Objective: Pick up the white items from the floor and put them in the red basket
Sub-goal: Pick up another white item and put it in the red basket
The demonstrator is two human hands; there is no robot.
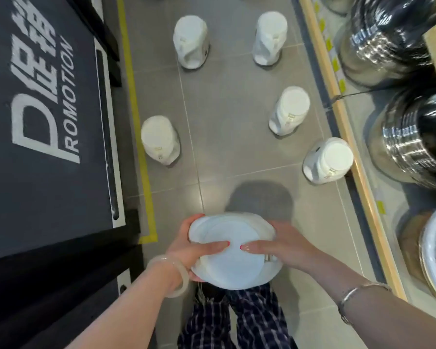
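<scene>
I hold a stack of white plastic bowls (233, 253) upside down at waist height, above my legs. My left hand (189, 250) grips its left side, thumb across the flat bottom. My right hand (280, 248) grips the right side the same way. Several more white bowl stacks stand upside down on the grey tile floor: one at the left (160, 139), two at the far end (191, 41) (270, 37), and two along the right (290, 110) (327, 161). No red basket is in view.
A black promotion stand (48, 122) with white lettering fills the left, bordered by yellow floor tape (136, 117). A wooden-edged shelf (353, 147) with shiny steel pots (408, 137) runs along the right. The aisle floor lies between them.
</scene>
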